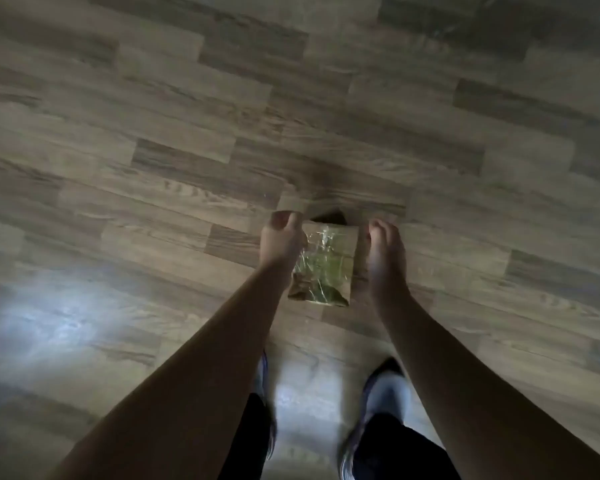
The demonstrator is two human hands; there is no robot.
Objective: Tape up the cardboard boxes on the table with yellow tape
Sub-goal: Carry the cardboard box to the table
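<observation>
Two bare forearms reach down past grey shoes over the wood floor. Between the hands is a small cardboard box, shiny with yellow tape. The left hand, fingers curled, meets the box's left edge, but the blur hides any grip. The right hand hangs slack just beside it.

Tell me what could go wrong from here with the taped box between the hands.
1. The small brown cardboard box, wrapped in glossy yellowish tape, is low over the wood-look floor. Only the left hand seems to touch it and the right hand is apart, so it may drop.
2. The tape looks wrinkled and could lift.
3. The view is dim and blurred, so grip is hard to judge.
</observation>
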